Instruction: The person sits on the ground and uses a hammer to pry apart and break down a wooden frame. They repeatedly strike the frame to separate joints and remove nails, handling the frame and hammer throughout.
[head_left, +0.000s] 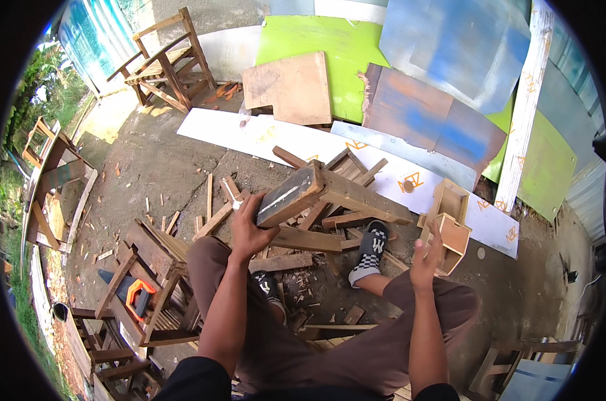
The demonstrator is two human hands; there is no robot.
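Note:
My left hand (251, 224) is wrapped round the near left end of a joined wooden frame (356, 197), made of thick, worn planks that meet at a corner. The frame is raised and tilted over a heap of wood pieces, between my knees and the far boards. My right hand (426, 259) is held up above my right knee with its fingers stretched out, apart from the frame. Just beyond it are two small, pale wooden boxes (452, 237); whether the fingers touch the nearer one I cannot tell.
A handsaw with an orange handle (140, 299) lies on a wooden stool-like frame at my left. Scrap wood (286, 261) and chips litter the concrete around my feet. Far off stand a wooden chair (166, 63), a long white board (249, 134) and leaning green and blue panels (457, 50).

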